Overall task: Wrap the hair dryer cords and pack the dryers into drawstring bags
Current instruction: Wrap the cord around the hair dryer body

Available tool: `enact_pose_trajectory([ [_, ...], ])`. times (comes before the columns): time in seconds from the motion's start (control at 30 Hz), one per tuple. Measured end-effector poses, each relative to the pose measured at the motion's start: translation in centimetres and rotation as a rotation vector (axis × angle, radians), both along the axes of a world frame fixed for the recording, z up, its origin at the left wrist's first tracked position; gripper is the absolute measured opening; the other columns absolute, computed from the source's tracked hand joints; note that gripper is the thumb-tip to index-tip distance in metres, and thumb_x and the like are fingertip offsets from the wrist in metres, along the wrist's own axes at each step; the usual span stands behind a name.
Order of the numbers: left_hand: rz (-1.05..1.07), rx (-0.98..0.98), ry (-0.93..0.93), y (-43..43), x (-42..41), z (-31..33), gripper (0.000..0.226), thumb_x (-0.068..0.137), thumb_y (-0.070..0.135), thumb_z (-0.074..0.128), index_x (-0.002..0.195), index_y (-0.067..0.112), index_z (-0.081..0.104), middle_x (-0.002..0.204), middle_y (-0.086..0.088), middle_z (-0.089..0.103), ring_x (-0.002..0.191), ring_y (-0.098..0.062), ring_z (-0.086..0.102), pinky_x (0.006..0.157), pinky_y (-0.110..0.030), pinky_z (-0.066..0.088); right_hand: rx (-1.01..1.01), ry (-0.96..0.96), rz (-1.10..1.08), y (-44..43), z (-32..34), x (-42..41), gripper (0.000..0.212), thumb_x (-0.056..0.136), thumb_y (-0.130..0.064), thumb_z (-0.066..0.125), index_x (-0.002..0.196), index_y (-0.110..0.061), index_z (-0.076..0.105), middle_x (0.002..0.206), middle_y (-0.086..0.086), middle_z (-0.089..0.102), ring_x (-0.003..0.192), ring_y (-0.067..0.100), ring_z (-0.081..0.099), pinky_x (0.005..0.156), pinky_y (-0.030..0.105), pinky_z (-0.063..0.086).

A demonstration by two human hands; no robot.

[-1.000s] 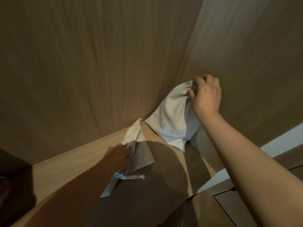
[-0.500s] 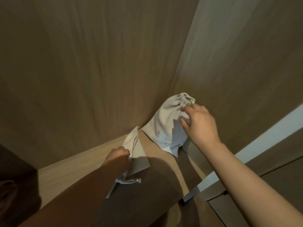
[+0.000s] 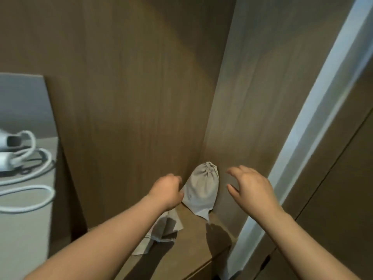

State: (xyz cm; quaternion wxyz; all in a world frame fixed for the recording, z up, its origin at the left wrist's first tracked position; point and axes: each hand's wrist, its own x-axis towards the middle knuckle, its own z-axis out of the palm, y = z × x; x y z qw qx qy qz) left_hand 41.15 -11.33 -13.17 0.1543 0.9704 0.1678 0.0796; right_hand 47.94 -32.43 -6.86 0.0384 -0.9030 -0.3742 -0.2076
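A filled beige drawstring bag (image 3: 201, 188) with a cinched top stands in the corner of a wooden shelf (image 3: 193, 239), leaning on the panels. My right hand (image 3: 250, 188) hovers just right of it, fingers spread and loosely bent, holding nothing. My left hand (image 3: 168, 189) grips the top of a flat empty drawstring bag (image 3: 159, 229), which drapes down under my wrist. At the far left a white hair dryer (image 3: 6, 152) lies on a lower surface, its white cord (image 3: 30, 178) loose in loops.
Brown wooden panels (image 3: 131, 98) close off the shelf at the back and right. A white door edge (image 3: 302, 138) runs diagonally at the right. A grey board (image 3: 22, 102) stands behind the dryer.
My right hand has let go of the filled bag, which now stands by itself in the corner. The view has swung left and pulled back, bringing the dryer and its cord into sight.
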Motion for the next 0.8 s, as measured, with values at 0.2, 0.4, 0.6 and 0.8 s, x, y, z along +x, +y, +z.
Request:
enact_pose_trajectory([
  [0.2, -0.058, 0.143, -0.146, -0.9, -10.0, 9.6, 0.043, 0.091, 0.039, 0.057, 0.128, 0.018, 0.056, 0.124, -0.006, 0.056, 0.113, -0.024, 0.057, 0.094, -0.034, 0.047, 0.025, -0.065, 0.069, -0.8, 5.5, -7.3, 0.035, 0.092, -0.039, 0.053, 0.125, -0.028, 0.053, 0.116, -0.008, 0.060, 0.109, 0.014, 0.057, 0.081, 0.027, 0.048],
  [0.4, 0.020, 0.245, -0.263, 1.8, -22.2, 15.0, 0.043, 0.090, 0.043, 0.058, 0.128, 0.022, 0.057, 0.126, 0.001, 0.058, 0.115, -0.018, 0.057, 0.097, -0.029, 0.045, 0.042, -0.050, 0.214, 3.3, 7.4, -14.6, 0.036, 0.092, -0.039, 0.053, 0.126, -0.028, 0.054, 0.115, -0.008, 0.060, 0.106, 0.013, 0.058, 0.082, 0.028, 0.051],
  [0.6, 0.163, 0.196, -0.336, 7.1, -32.2, 15.5, 0.030, 0.087, 0.037, 0.063, 0.114, 0.022, 0.065, 0.112, 0.006, 0.064, 0.104, -0.012, 0.060, 0.087, -0.028, 0.049, 0.102, -0.007, 0.353, 11.0, 7.7, -21.1, 0.039, 0.093, -0.043, 0.052, 0.129, -0.029, 0.052, 0.122, -0.009, 0.059, 0.112, 0.012, 0.057, 0.089, 0.028, 0.050],
  [0.8, 0.301, 0.144, -0.332, 14.4, -38.1, 15.0, 0.032, 0.086, 0.035, 0.065, 0.117, 0.024, 0.063, 0.117, 0.009, 0.062, 0.103, -0.009, 0.059, 0.084, -0.023, 0.046, 0.111, 0.066, 0.451, 18.5, 7.0, -24.8, 0.036, 0.092, -0.044, 0.053, 0.126, -0.031, 0.055, 0.119, -0.011, 0.061, 0.107, 0.009, 0.058, 0.084, 0.022, 0.047],
])
